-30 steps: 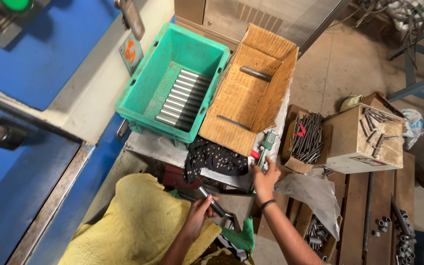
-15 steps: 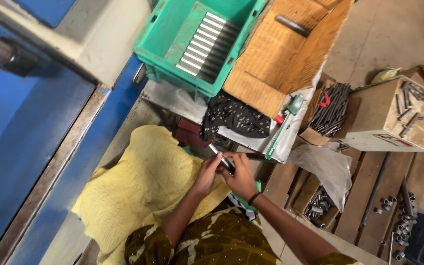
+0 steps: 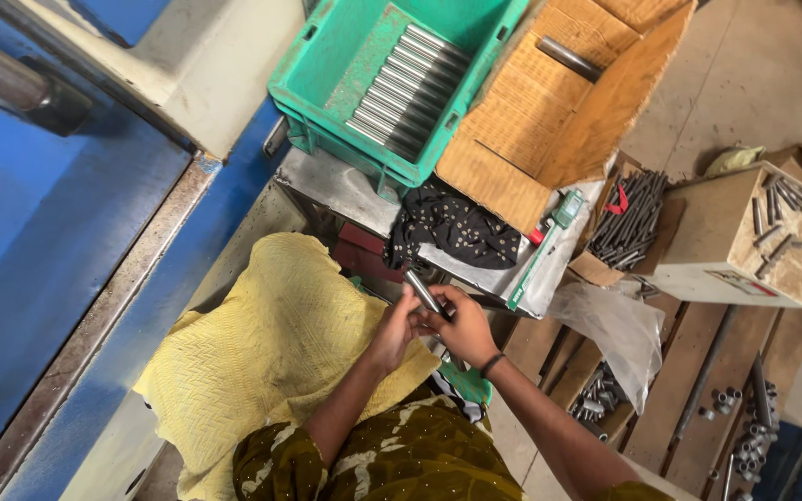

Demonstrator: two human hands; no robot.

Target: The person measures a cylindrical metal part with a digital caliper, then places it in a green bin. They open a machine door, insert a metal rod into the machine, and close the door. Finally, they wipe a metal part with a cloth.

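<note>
Hands meet over the lap — our left hand (image 3: 392,336) and right hand (image 3: 461,325) both close around one short steel rod (image 3: 422,291), which tilts up and away from the fingers, its upper end free. The left grips its lower part from one side, the right cups it from the other, a dark band on that wrist. Just left of the grip spreads a yellow cloth (image 3: 271,343). Beyond it lies a black dotted rag (image 3: 452,227) — and farther up, a green crate (image 3: 327,65) with a row of finished rods (image 3: 401,83). Up and right of the grip sits an open cardboard box (image 3: 531,111); further right, a smaller box of dark rods (image 3: 633,213).
</note>
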